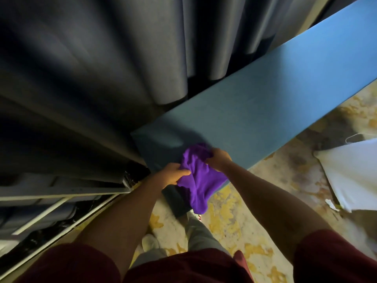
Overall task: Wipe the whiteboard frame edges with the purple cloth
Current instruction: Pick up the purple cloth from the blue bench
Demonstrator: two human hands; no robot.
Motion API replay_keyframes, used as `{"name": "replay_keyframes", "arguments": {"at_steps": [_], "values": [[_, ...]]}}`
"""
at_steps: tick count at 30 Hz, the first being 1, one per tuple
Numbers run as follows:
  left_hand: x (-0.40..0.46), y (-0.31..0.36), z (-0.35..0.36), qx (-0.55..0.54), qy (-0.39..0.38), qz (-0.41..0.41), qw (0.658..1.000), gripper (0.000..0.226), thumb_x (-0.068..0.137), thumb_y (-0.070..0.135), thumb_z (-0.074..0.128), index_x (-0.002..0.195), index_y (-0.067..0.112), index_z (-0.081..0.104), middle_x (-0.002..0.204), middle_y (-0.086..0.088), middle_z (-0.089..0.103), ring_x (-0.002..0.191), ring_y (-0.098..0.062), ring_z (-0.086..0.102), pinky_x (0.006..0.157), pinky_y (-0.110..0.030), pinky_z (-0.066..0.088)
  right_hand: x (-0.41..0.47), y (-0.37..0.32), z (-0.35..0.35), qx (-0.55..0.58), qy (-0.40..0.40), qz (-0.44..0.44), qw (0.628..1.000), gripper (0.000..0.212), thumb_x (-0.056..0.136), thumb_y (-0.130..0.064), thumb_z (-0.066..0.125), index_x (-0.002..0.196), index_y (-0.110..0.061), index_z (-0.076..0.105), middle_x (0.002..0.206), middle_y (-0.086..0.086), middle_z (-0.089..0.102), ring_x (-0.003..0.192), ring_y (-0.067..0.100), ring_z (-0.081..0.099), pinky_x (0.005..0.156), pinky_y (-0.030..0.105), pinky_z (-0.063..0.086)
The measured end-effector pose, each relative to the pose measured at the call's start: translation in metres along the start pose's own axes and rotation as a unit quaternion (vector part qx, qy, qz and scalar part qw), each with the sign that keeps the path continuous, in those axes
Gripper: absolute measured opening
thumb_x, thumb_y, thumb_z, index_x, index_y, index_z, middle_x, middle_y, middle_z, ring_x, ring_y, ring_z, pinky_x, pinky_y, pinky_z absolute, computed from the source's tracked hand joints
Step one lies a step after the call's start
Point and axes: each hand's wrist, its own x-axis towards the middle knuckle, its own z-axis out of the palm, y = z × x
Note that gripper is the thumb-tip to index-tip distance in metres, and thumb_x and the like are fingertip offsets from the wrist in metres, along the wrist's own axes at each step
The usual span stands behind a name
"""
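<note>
A purple cloth [199, 180] hangs bunched over the near end of a long blue surface [265, 103]. My left hand [173, 173] grips the cloth's left side. My right hand [219, 158] pinches its upper right part. The cloth's lower end droops past the blue edge toward the floor. A white-framed panel [61, 209], possibly the whiteboard, leans at the lower left; its face is dark and hard to make out.
Dark grey curtains [102, 68] hang behind and left of the blue surface. A patterned yellow and cream carpet [244, 221] covers the floor. A white sheet or bag [350, 172] lies at the right. My legs and a shoe show below.
</note>
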Motion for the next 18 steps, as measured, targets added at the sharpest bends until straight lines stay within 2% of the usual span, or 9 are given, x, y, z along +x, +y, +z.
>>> {"name": "replay_keyframes", "arguments": {"at_steps": [3,4,7,9,11,13,14,16,18], "values": [[-0.009,0.002,-0.028,0.007,0.082,0.037,0.996,0.024,0.094,0.013,0.066,0.113,-0.002,0.071,0.102,-0.016,0.067,0.095,-0.025,0.06,0.08,-0.033,0.051,0.0,-0.027,-0.003,0.034,-0.008,-0.035,0.999,0.039,0.088,-0.03,0.065,0.124,-0.014,0.065,0.115,0.019,0.069,0.106,0.037,0.064,0.082,0.036,0.05],[-0.018,0.005,-0.041,-0.001,0.107,0.046,0.993,0.026,0.094,0.011,0.065,0.115,-0.003,0.071,0.102,-0.016,0.067,0.095,-0.025,0.059,0.08,-0.034,0.048,0.0,-0.039,-0.005,0.043,-0.007,-0.045,0.998,0.037,0.088,-0.028,0.065,0.122,-0.014,0.066,0.113,0.019,0.069,0.104,0.037,0.065,0.08,0.036,0.05],[-0.057,0.015,-0.08,-0.037,0.164,0.09,0.982,0.021,0.09,0.014,0.065,0.105,0.001,0.071,0.089,-0.012,0.064,0.085,-0.022,0.058,0.069,-0.031,0.043,-0.001,-0.084,-0.008,0.069,0.016,-0.067,0.995,0.036,0.084,-0.023,0.067,0.117,-0.01,0.063,0.109,0.02,0.069,0.1,0.037,0.066,0.077,0.038,0.051],[-0.095,0.016,-0.107,-0.062,0.201,0.131,0.969,0.029,0.077,0.026,0.065,0.097,0.006,0.072,0.082,-0.008,0.066,0.075,-0.019,0.06,0.066,-0.03,0.045,-0.015,-0.124,-0.004,0.113,0.069,-0.097,0.986,0.043,0.082,-0.023,0.071,0.12,-0.007,0.057,0.113,0.02,0.066,0.102,0.038,0.064,0.081,0.041,0.052],[-0.134,0.007,-0.134,-0.081,0.231,0.17,0.955,0.026,0.072,0.029,0.064,0.092,0.012,0.071,0.082,-0.006,0.07,0.071,-0.011,0.063,0.067,-0.029,0.05,-0.035,-0.165,0.003,0.187,0.162,-0.15,0.957,0.045,0.078,-0.019,0.074,0.115,-0.002,0.056,0.111,0.021,0.062,0.1,0.038,0.061,0.084,0.046,0.051],[-0.176,-0.01,-0.163,-0.1,0.275,0.195,0.936,0.013,0.086,0.021,0.071,0.094,0.011,0.07,0.091,-0.01,0.072,0.078,-0.016,0.065,0.075,-0.034,0.054,-0.063,-0.207,0.014,0.292,0.221,-0.191,0.911,0.032,0.077,-0.015,0.074,0.1,-0.003,0.056,0.096,0.019,0.062,0.088,0.033,0.062,0.077,0.048,0.049],[-0.198,-0.021,-0.176,-0.122,0.293,0.208,0.925,0.005,0.09,0.015,0.071,0.095,0.012,0.07,0.093,-0.012,0.072,0.08,-0.019,0.066,0.077,-0.036,0.054,-0.081,-0.226,0.02,0.343,0.216,-0.209,0.89,0.025,0.079,-0.015,0.072,0.093,-0.008,0.054,0.086,0.014,0.061,0.079,0.025,0.062,0.071,0.045,0.047],[-0.248,-0.046,-0.203,-0.197,0.318,0.234,0.897,0.009,0.093,0.006,0.069,0.094,0.014,0.071,0.094,-0.015,0.071,0.081,-0.023,0.065,0.078,-0.035,0.051,-0.125,-0.269,0.04,0.4,0.152,-0.277,0.86,0.019,0.084,-0.026,0.069,0.084,-0.02,0.051,0.075,0.0,0.059,0.067,0.001,0.057,0.068,0.034,0.043],[-0.295,-0.069,-0.223,-0.26,0.331,0.255,0.871,0.013,0.093,0.004,0.067,0.096,0.014,0.073,0.092,-0.015,0.072,0.079,-0.024,0.066,0.078,-0.035,0.052,-0.169,-0.307,0.061,0.418,0.073,-0.339,0.84,0.02,0.085,-0.046,0.064,0.088,-0.028,0.057,0.086,-0.002,0.065,0.081,0.002,0.061,0.076,0.031,0.048]]}}
